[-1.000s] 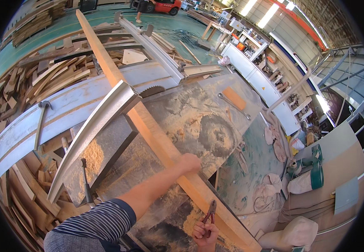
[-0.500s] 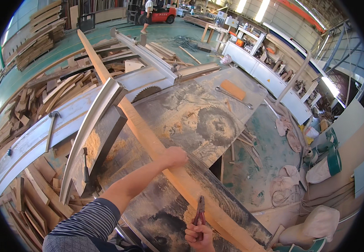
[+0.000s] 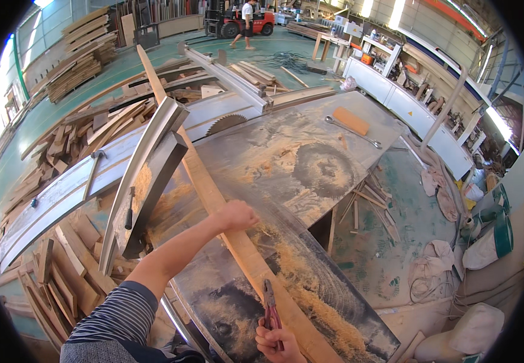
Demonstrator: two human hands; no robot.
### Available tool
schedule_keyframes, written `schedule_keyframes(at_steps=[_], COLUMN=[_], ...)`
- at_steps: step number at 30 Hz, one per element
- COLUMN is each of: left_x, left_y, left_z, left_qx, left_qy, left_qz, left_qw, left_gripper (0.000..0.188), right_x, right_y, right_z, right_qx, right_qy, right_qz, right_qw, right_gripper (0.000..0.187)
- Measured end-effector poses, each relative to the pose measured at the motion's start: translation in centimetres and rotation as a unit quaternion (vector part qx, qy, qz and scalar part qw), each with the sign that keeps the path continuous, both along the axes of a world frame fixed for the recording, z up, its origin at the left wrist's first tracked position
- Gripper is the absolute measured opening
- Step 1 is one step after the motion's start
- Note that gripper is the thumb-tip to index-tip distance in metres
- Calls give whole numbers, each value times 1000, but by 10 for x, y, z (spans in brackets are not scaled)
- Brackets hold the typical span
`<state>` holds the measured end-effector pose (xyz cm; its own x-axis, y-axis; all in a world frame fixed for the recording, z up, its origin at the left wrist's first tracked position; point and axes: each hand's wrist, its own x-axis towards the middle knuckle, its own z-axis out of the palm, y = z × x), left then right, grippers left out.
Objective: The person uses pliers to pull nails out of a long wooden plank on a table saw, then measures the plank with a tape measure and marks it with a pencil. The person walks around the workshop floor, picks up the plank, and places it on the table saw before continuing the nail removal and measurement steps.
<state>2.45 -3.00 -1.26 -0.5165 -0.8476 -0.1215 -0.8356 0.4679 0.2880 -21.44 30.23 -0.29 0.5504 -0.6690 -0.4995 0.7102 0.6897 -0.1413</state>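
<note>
A broad bench (image 3: 274, 202) stands before me, strewn with sawdust (image 3: 319, 302). A long wooden beam (image 3: 207, 187) lies slantwise across it, with a toothed saw blade (image 3: 227, 123) near. The left hand (image 3: 237, 216) curls over the beam; I cannot tell whether its grip is tight. The right hand (image 3: 277, 342) has its grip wrapped round red-handled pliers (image 3: 270, 296), nose pointing up the beam.

Metal table (image 3: 313, 116) with sawdust (image 3: 293, 266), wooden beam (image 3: 204, 186), wrench (image 3: 354, 133)
</note>
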Motion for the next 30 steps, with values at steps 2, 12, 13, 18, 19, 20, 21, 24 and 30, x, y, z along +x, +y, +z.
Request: schedule_keyframes(at_steps=[2,12,13,18,19,20,21,24,30], left_x=[4,28,29,36,32,29,26,24,34], left_y=[12,38,34,31,34,32,32,40,54], left_z=[4,-19,-25,-42,-41,-36,-29,-15,-8], left_qx=[24,57,68,-30,-15,-41,-17,2,64], left_qy=[-10,9,31,69,72,91,72,84,402], left_qz=[16,-29,-31,-103,-69,-36,-25,7,166], left_qw=[1000,998,997,992,995,994,997,996,898], left_gripper=[46,44,37,42,48,54,54,53,56], right_x=[1,34,44,89,94,98,101,107,102], right_y=[8,42,46,53,54,55,54,49,33], right_z=[-4,14,18,25,26,28,30,36,54], right_qx=[-4,42,47,55,42,46,41,10,-49], right_qy=[-31,-33,16,28,78,109,134,236,443], right_qz=[32,40,3,-111,-109,-105,-98,-80,90], right_qw=[999,998,999,992,990,987,985,968,891], right_gripper=[44,53,44,43,43,45,46,49,47])
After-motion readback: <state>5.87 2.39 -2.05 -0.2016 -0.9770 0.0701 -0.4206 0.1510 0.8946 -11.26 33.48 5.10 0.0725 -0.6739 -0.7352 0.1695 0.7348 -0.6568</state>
